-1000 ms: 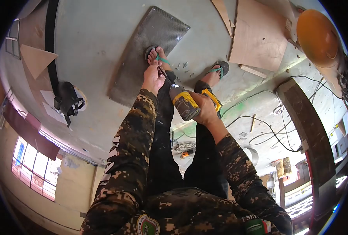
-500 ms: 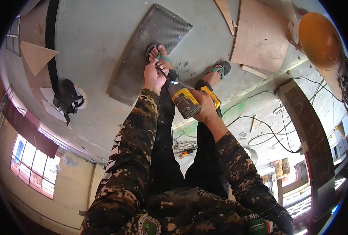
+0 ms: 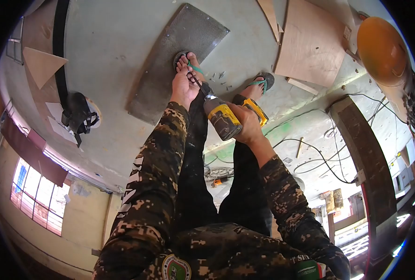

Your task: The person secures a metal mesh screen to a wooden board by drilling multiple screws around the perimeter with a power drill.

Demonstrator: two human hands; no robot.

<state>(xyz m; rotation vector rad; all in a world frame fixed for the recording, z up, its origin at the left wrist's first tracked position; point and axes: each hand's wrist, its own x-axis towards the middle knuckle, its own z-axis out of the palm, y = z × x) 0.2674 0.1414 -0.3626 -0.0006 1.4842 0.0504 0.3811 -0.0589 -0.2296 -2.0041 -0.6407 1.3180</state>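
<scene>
From where I watch, the concrete floor (image 3: 109, 56) fills the upper view, with wide bare room to the left of the work. A dark mesh panel (image 3: 170, 60) lies flat on it, its long left edge free and its lower right corner under the person's left foot (image 3: 188, 63) in a green-strapped sandal. To the right, a plywood sheet (image 3: 310, 42) lies well apart from the panel, with an orange dome (image 3: 380, 46) beyond it at the far edge. Cables (image 3: 319, 158) trail across the floor on the right, crowding that side. The right foot (image 3: 258, 86) stands off the panel, on bare floor. The yellow drill (image 3: 222, 120) is tilted down toward the panel's near edge. The right hand (image 3: 248, 125) has its grip wrapped tight round the drill's handle. The left hand (image 3: 183, 88) sits just beside the toes, its grip pinched round the front of the bit (image 3: 197, 84). I cannot tell whether the tip touches the mesh. Small scraps (image 3: 219, 77) lie scattered between the two feet.
</scene>
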